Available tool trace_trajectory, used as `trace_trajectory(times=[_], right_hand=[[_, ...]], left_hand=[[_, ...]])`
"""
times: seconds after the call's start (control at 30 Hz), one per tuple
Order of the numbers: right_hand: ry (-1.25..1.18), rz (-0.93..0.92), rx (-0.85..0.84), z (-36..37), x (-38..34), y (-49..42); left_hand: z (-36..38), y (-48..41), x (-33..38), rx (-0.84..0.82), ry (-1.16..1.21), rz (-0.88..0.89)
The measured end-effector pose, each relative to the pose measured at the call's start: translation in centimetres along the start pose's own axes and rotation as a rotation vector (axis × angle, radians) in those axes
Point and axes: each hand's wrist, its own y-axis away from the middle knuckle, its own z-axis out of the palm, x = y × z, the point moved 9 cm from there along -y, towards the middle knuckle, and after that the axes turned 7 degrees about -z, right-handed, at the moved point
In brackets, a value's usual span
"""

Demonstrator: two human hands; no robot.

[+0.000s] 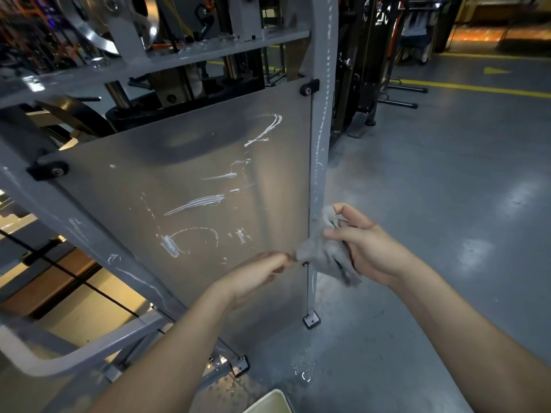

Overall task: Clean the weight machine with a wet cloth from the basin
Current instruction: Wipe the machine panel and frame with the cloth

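Grey panel (185, 174), white smears (193, 204) across its middle. At its lower right edge your left hand (259, 274) pinches a corner of the cloth (323, 256); your right hand (365, 244) grips the bunched rest. You seem to be unfolding it: next, press it flat on the smears.

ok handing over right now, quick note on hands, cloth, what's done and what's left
Right hand: grips the bunched cloth.
Left hand: fingers appear to pinch the cloth's corner.
Cloth sits low, by the post at the panel's right edge.
Basin: on the floor below, only a corner in view.
Done: cloth is out of the basin.
Left: white streaks cover the panel; wipe them, then the post.
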Motion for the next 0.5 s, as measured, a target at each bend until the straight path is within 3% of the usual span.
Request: trace_trajectory(times=[0.13, 0.33, 0.5], right_hand=[[-0.175, 0.03, -0.071, 0.9, -0.2, 0.1], [-0.35, 0.186, 0.039, 0.1, 3.3, 0.1], [-0.309, 0.356, -0.084, 1.5, 7.6, 1.0]], left_hand=[[1.0, 0.2, 0.6, -0.088, 0.222, 0.136], [-0.9, 2.0, 3.2, 0.055, 0.507, 0.365], [-1.9, 2.5, 3.1, 0.071, 0.588, 0.329]])
